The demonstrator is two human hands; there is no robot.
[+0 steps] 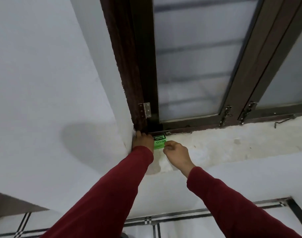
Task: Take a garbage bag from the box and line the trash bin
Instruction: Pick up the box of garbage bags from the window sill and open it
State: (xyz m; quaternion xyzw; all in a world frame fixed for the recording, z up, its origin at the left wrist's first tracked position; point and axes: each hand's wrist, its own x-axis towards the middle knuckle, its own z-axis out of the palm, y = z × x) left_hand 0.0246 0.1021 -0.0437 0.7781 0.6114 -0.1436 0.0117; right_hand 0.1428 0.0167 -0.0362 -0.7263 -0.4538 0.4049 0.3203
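Note:
A green and black garbage bag box (159, 141) lies on the window sill, in the corner against the dark window frame. My left hand (143, 140) rests on the box's left side, fingers reaching to the frame. My right hand (176, 152) pinches the box's right end with curled fingers. Both arms wear dark red sleeves. No trash bin and no loose bag are in view.
The pale, stained sill (232, 143) runs right under a frosted window (194, 66) with a brown frame, a hinge (146, 109) and latches (227, 115). A white wall (44, 83) closes the left side. Tiled floor (198, 227) shows below.

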